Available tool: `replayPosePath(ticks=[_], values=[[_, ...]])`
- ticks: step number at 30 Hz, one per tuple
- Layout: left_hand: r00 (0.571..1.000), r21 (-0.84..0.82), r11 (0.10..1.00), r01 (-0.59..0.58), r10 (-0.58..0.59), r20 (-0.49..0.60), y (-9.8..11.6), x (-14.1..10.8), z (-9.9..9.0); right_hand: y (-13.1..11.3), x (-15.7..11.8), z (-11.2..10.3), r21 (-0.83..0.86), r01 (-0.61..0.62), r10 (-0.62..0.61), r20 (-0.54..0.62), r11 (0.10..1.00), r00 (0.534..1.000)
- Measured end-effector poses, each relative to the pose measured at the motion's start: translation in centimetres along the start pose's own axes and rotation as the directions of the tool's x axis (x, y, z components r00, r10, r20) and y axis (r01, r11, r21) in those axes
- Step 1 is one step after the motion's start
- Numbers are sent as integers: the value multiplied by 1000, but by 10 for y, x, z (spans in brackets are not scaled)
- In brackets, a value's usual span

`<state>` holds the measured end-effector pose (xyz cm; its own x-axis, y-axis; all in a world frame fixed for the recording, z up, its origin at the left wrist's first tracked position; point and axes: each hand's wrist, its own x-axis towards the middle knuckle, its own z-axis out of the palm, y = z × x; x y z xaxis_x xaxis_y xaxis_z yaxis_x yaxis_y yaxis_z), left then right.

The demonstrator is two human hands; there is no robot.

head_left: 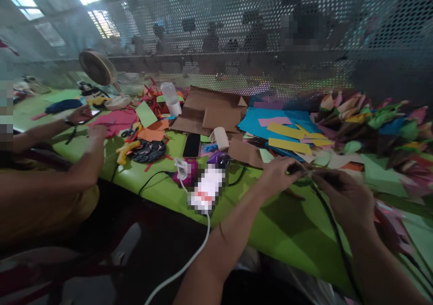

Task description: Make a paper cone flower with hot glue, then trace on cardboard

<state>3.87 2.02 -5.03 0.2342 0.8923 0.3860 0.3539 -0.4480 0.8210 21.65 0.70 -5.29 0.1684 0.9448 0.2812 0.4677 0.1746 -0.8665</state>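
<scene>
My left hand (279, 175) and my right hand (348, 199) meet over the right part of the green table (284, 224). Both are closed, thumb and fingertips pinched together almost touching. Whatever small piece sits between the fingertips is too dim and blurred to name. A black cable (333, 226) runs from beneath the fingertips down toward the front edge, beside my right wrist. Just behind the hands lie paper scraps, among them a pale green piece (323, 159) and a brown sheet (245, 152).
Paper flowers (375, 120) crowd the back right. Blue sheets (250, 121) with yellow strips (289, 145) lie mid-back. A lit phone (206, 190) with a white cable, a dark phone (191, 145) and a yellow glue gun (124, 153) are leftward. A co-worker's hands (81, 114) work at left.
</scene>
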Motion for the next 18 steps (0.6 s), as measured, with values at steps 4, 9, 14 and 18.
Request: replayPosePath(ticks=[4,9,14,18], values=[[1000,22,1000,-4,5,-21,2,-1,0,2,0,0,-45,16,-16,-8,999,1000],[998,-58,997,48,-50,-36,4,0,-2,5,1,0,-4,47,-47,-62,999,997],[997,79,997,22,-17,-71,4,0,-3,5,1,4,16,7,-6,-78,1000,997],[988,64,998,23,-13,-152,7,-1,-2,-2,2,6,57,-14,20,-116,998,993]])
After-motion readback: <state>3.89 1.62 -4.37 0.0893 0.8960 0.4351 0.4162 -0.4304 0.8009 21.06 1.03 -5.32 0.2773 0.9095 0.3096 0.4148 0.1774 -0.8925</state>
